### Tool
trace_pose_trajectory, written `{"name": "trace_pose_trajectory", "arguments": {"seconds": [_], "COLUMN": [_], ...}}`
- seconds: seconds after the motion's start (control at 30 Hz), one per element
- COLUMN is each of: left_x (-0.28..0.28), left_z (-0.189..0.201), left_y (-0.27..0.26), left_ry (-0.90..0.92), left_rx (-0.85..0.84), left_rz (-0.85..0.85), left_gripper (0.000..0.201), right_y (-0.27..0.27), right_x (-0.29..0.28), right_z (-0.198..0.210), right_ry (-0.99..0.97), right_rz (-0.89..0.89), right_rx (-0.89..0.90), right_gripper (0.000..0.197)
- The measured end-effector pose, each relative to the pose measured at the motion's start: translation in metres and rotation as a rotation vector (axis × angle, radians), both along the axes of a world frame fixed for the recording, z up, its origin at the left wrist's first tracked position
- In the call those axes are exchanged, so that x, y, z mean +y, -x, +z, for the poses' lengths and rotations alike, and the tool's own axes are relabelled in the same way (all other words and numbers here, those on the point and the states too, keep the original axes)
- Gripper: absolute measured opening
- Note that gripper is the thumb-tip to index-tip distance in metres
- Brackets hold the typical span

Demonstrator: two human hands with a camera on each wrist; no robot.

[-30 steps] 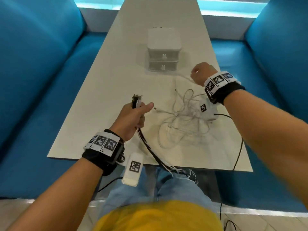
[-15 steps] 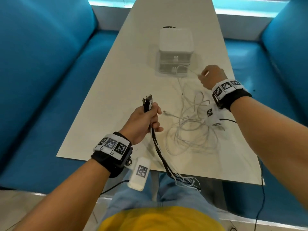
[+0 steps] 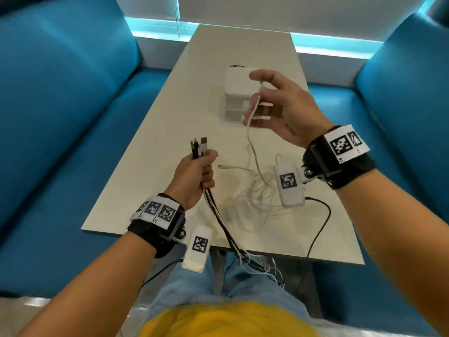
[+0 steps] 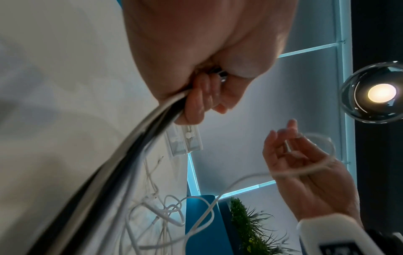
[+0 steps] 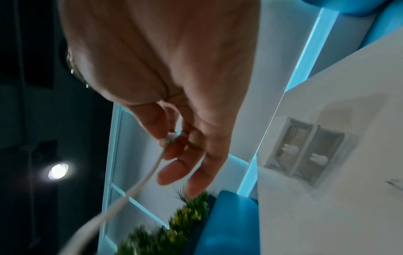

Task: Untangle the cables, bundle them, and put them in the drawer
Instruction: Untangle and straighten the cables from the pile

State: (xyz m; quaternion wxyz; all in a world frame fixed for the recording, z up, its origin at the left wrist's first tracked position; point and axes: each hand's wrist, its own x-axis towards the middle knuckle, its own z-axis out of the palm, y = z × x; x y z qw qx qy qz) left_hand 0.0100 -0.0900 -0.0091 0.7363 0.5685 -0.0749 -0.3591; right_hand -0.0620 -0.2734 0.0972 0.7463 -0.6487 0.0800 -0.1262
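Note:
My left hand (image 3: 196,173) grips a bundle of black and white cables (image 3: 213,205) upright, plug ends (image 3: 199,147) sticking out above the fist; the bundle trails off the table's near edge onto my lap. My right hand (image 3: 279,105) is raised above the table and pinches the end of a white cable (image 3: 252,142) between thumb and forefinger, the other fingers spread. That cable hangs down into a loose tangle of white cables (image 3: 252,198) on the table. A small white two-drawer box (image 3: 237,98) stands behind my right hand, both drawers closed (image 5: 303,150).
The pale table (image 3: 170,132) runs away from me between two blue sofas (image 3: 60,105). A thin black lead (image 3: 318,229) from my right wrist camera drapes over the table's near right edge. A green plant (image 4: 250,222) and a ceiling lamp (image 4: 379,93) show in the wrist views.
My right hand has risen from near the drawer box and turned palm-in, lifting the white cable's end up from the tangle. The left hand keeps its grip on the bundle.

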Motion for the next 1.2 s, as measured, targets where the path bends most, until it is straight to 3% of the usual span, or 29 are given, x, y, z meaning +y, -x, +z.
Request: {"name": "trace_pose_trajectory", "arguments": {"seconds": [0.1,0.23,0.4,0.47,0.6,0.8,1.0,1.1,1.2], "left_x": [0.001,0.002,0.002,0.002,0.001,-0.002,-0.003,-0.004,-0.003], "left_z": [0.004,0.007,0.007,0.007,0.009,0.012,0.015,0.024,0.043], "left_y": [0.003,0.005,0.007,0.01,0.017,0.027,0.026,0.016,0.0], "left_ry": [0.08,0.194,0.176,0.138,0.091,0.087,0.091,0.148,0.214], "left_rx": [0.011,0.085,-0.017,-0.078,-0.072,-0.099,-0.099,-0.083,-0.057], "left_rz": [-0.033,-0.106,-0.162,-0.14,-0.049,-0.039,0.046,0.098,0.135], "left_gripper": [0.023,0.031,0.041,0.033,0.016,0.017,0.034,0.035,0.035], "right_y": [0.011,0.017,0.014,0.012,0.012,0.014,0.023,0.028,0.032], "right_x": [0.026,0.053,0.067,0.07,0.071,0.071,0.067,0.061,0.048], "right_z": [-0.017,-0.047,-0.06,-0.064,-0.072,-0.073,-0.069,-0.075,-0.087], "right_ry": [0.18,0.213,0.383,0.36,0.266,0.318,0.37,0.529,0.757], "right_rz": [0.111,0.203,0.081,0.006,-0.108,-0.147,-0.07,-0.001,-0.052], "right_rx": [0.138,0.165,0.114,0.108,0.135,0.217,0.257,0.33,0.308], "right_gripper": [0.041,0.063,0.078,0.08,0.07,0.054,0.043,0.03,0.011]}}
